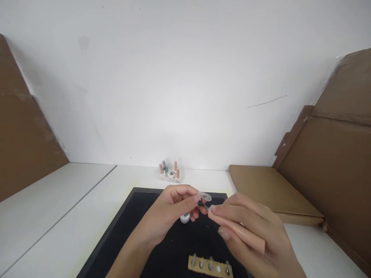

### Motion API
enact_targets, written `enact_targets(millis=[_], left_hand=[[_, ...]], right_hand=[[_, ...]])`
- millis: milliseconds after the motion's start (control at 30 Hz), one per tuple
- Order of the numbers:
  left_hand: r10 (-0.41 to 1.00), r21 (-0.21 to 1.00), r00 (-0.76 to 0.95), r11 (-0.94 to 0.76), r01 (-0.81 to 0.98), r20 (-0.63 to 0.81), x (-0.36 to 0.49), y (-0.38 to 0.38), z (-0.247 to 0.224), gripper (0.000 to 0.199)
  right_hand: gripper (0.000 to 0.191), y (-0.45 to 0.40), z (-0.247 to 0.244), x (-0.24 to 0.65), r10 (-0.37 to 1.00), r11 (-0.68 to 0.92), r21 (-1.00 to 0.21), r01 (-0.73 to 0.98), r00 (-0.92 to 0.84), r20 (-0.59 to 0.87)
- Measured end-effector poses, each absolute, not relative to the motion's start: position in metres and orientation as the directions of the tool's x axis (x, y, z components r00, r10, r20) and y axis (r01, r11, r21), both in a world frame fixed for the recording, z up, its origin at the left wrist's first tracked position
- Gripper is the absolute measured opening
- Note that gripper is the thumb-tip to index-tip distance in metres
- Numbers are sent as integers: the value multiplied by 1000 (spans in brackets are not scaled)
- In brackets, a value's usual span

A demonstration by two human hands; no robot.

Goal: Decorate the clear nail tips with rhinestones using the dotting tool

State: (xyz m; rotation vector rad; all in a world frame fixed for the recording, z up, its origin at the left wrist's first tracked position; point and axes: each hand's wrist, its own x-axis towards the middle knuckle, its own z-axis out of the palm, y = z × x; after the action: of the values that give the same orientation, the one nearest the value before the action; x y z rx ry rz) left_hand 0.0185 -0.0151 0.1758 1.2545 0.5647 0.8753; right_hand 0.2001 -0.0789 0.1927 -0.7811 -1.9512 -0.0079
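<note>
My left hand (pixel 176 206) is closed, pinching a clear oval piece (pixel 205 196) between thumb and fingers. Just below that piece is a small dark tip (pixel 200 203), partly covered by the fingertips; I cannot tell whether it belongs to the brush or to something held. In my right hand (pixel 257 227) is a nail polish brush, gripped by its long peach cap (pixel 243 231), its thin end pointing at the left fingertips. Behind the left fingers, a small white round jar (pixel 184 219) stands on the black mat (pixel 174 251).
A cardboard strip (pixel 206 266) with several small nail tips upright in it lies at the mat's front. By the wall, a clear tray (pixel 171 180) holds several polish bottles. A flat cardboard box (pixel 272 189) rests at right; cardboard panels (pixel 342 154) flank the white table (pixel 66 200).
</note>
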Motion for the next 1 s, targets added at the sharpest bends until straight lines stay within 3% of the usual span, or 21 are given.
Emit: enact_targets(millis=[1000], left_hand=[[807,969,583,61,-238,92,18,-14,177,22]], right_hand=[[15,-81,194,205,490,781,-275,561,-276,827]])
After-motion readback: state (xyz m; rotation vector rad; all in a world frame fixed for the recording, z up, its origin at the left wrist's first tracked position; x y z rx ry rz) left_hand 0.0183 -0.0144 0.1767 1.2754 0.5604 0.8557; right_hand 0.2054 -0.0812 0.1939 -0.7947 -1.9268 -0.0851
